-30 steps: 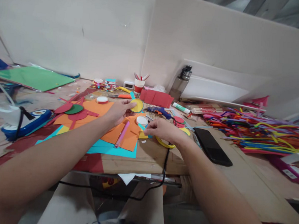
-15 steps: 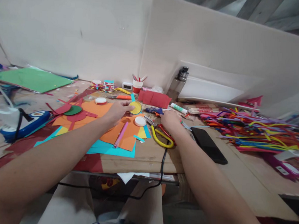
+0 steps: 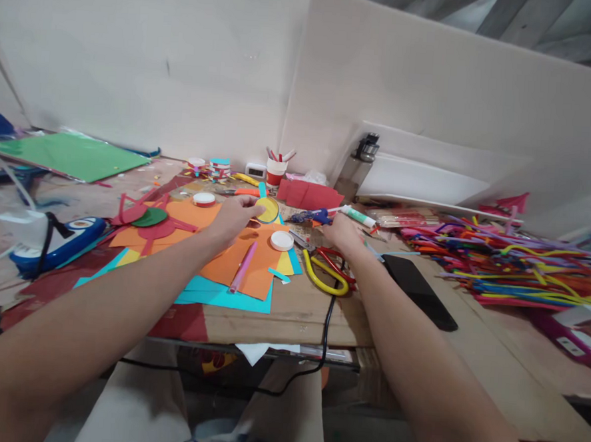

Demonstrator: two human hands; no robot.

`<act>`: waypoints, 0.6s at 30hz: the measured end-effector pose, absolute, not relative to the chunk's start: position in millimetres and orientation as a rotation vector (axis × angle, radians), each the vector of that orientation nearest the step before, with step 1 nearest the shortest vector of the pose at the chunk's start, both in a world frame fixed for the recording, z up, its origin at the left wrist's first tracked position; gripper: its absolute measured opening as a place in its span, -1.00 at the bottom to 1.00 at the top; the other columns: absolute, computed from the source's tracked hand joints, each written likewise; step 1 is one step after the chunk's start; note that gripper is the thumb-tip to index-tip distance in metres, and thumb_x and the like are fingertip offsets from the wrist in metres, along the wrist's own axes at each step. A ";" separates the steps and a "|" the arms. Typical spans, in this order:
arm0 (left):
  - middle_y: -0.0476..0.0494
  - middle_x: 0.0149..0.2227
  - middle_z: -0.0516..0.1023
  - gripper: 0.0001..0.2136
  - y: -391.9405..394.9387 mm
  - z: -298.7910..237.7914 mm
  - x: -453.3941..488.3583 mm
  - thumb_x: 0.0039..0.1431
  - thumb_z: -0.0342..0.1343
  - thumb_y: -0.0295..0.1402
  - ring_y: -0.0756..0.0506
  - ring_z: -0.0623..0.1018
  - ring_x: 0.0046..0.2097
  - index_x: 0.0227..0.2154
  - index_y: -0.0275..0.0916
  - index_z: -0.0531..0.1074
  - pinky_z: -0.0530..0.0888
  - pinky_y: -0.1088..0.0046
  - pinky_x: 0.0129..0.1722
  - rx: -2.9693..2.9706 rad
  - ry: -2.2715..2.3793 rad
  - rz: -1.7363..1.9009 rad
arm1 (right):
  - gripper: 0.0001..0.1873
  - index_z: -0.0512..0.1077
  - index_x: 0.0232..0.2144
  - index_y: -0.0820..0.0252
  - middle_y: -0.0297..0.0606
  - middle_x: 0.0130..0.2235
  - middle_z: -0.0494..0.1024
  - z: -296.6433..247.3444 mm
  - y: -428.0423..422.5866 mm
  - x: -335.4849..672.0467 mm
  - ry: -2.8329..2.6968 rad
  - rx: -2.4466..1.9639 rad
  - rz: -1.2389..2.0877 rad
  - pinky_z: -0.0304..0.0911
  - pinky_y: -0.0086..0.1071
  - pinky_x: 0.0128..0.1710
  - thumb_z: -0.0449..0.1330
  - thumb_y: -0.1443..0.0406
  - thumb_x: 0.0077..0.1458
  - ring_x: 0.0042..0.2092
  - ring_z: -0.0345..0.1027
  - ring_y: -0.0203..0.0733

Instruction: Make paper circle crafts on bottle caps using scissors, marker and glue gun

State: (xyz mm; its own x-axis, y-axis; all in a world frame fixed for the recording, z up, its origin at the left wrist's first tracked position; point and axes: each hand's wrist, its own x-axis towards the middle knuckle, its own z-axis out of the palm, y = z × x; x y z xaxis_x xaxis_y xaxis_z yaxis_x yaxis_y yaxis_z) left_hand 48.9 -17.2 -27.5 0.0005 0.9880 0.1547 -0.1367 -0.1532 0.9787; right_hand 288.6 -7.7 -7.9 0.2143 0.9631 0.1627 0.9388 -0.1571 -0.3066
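My left hand (image 3: pixel 234 218) pinches a yellow paper disc (image 3: pixel 269 210) with a blue strip on its back edge and holds it just above the orange paper (image 3: pixel 246 258). My right hand (image 3: pixel 342 233) is closed round the handle of a blue glue gun (image 3: pixel 312 216), whose nozzle points left toward the disc. The gun's black cable (image 3: pixel 328 310) runs from that hand over the table's front edge. A white cap (image 3: pixel 281 240) and a pink pen (image 3: pixel 243 266) lie on the orange paper between my hands.
Yellow-handled scissors (image 3: pixel 325 277) lie by my right wrist, with a black phone (image 3: pixel 418 292) to their right. A glue stick (image 3: pixel 358 216), red paper (image 3: pixel 310 195), a cup of pens (image 3: pixel 276 170) and a bottle (image 3: pixel 362 160) stand behind. Pipe cleaners (image 3: pixel 513 267) are heaped at the right. A green sheet (image 3: pixel 64 153) lies far left.
My right hand has left the spot by the white cap, uncovered the scissors, moved back and to the right, and closed on the glue gun. My left hand has kept hold of the disc.
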 end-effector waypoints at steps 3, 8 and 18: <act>-0.06 -0.47 0.49 -0.81 -16.5 -27.9 48.0 -0.17 0.34 -0.30 0.01 0.47 -0.42 -0.51 -0.28 0.49 0.44 0.52 -0.45 1.214 1.016 1.370 | -0.67 0.55 -0.15 0.31 0.04 -0.21 0.63 -1.1 -10.2 291.6 -1.716 -2.103 0.127 0.33 -0.29 -0.22 0.12 0.33 0.05 -0.16 0.52 0.04; -0.08 -0.43 0.51 -0.80 -17.1 -26.0 46.0 -0.19 0.35 -0.32 0.02 0.46 -0.43 -0.49 -0.28 0.49 0.41 0.53 -0.47 1.115 1.025 1.371 | -0.66 0.42 -0.11 0.23 -0.18 -0.28 0.56 7.1 -15.0 306.1 -1.400 -1.747 0.351 0.35 -0.35 -0.35 0.10 0.33 0.02 -0.33 0.42 -0.17; -0.06 -0.42 0.55 -0.75 -16.8 -23.0 46.9 -0.25 0.37 -0.39 0.04 0.46 -0.48 -0.45 -0.28 0.46 0.41 0.50 -0.47 0.981 1.006 1.384 | -0.66 0.28 -0.32 0.15 -0.45 -0.42 0.42 14.7 -40.1 293.9 -1.236 -1.187 0.973 0.35 -0.45 -0.48 0.29 0.32 -0.19 -0.47 0.29 -0.40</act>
